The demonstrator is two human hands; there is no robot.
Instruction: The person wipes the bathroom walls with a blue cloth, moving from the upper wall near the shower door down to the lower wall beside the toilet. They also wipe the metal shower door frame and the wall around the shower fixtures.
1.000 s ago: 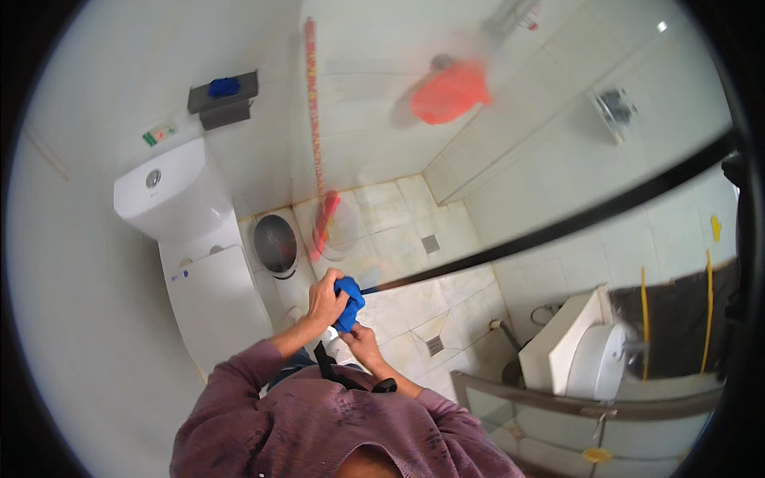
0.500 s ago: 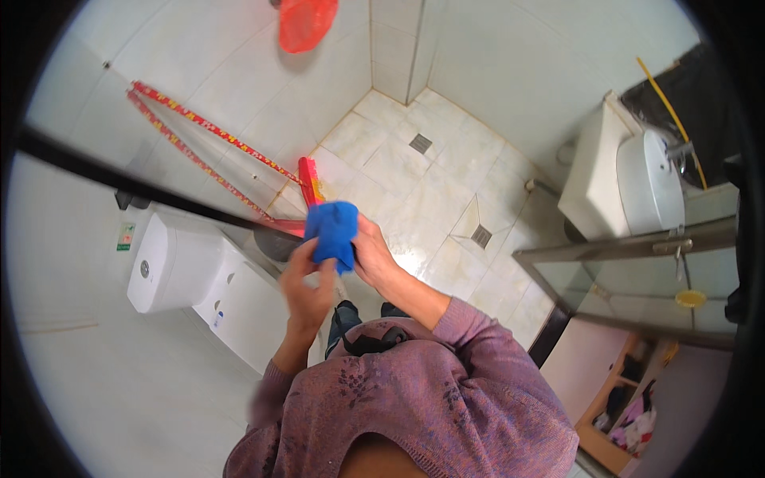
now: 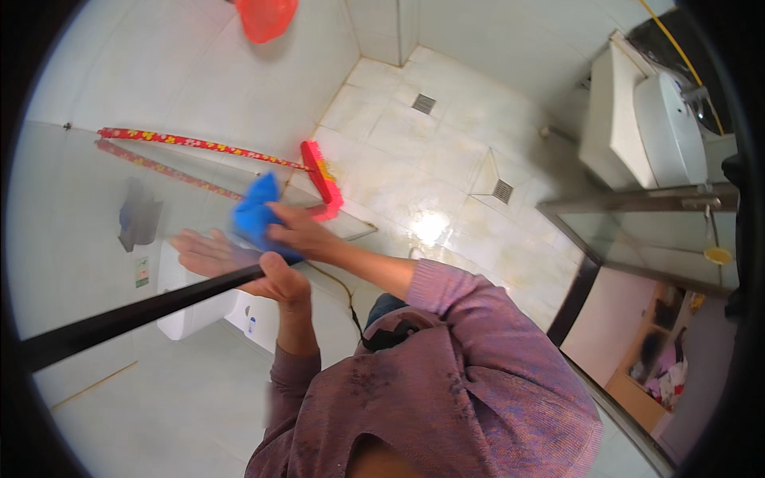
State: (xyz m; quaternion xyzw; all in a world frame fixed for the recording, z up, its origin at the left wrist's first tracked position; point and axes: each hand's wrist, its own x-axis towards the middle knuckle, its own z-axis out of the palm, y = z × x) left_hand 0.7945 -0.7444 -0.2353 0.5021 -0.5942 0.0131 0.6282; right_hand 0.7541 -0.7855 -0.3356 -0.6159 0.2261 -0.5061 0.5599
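Note:
My right hand (image 3: 303, 233) is closed on a bunched blue cloth (image 3: 256, 209), which is pressed against or held very close to a glass panel beside its dark frame bar (image 3: 151, 307). My left hand (image 3: 279, 275) straddles that bar at its end: the thumb stays on the near side, while the stretched fingers reach past it and look blurred. It holds nothing that I can see. Whether the left palm touches the bar is hard to tell.
A broom (image 3: 319, 175) with a red flowered handle leans at the left wall. Behind the panel stands a white toilet (image 3: 187, 315). A washbasin (image 3: 665, 131) is at the right, above a glass door frame (image 3: 637, 199). The tiled floor (image 3: 382, 167) has drains, and a red bag (image 3: 267, 17) hangs at the top.
Both hands have moved left to the panel's edge. The left hand has let go of the blue cloth and spread its fingers; the right keeps the cloth. The view has shifted too.

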